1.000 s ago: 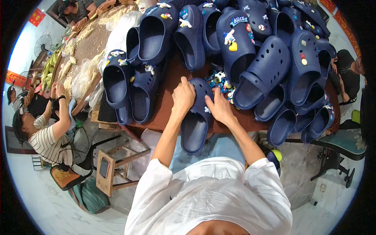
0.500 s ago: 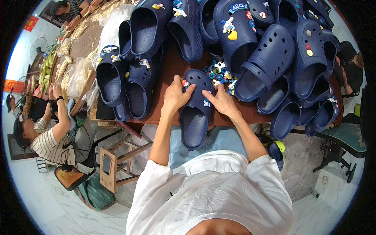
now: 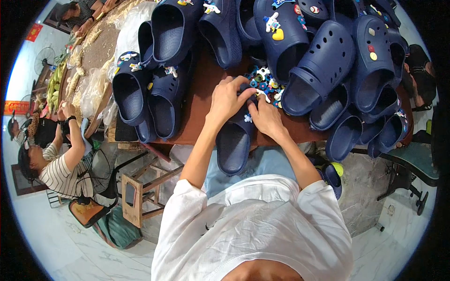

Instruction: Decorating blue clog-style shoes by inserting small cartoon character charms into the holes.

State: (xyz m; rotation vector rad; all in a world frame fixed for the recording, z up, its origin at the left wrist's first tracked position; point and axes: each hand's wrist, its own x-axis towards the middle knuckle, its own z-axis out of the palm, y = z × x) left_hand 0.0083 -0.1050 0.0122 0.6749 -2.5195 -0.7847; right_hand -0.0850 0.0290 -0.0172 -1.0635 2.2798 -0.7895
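A navy clog lies in front of me with its toe pointing away and its open heel toward my lap. My left hand is bent over its toe and hides most of the upper. Along the clog's right side, my right hand grips with the thumb raised near the toe. A small blue-and-white charm shows on the upper between my hands. Just beyond my fingers is a heap of loose shoe charms, blue, white and black. Whether a charm is between my fingers is hidden.
Navy clogs with charms pile up at the far right, and more clogs stand at the left. They sit on a brown-covered table. A wooden stool is at lower left. Another person works at the left.
My left hand has moved forward and right, from the clog's left side onto its toe. My right hand has shifted slightly along the right side.
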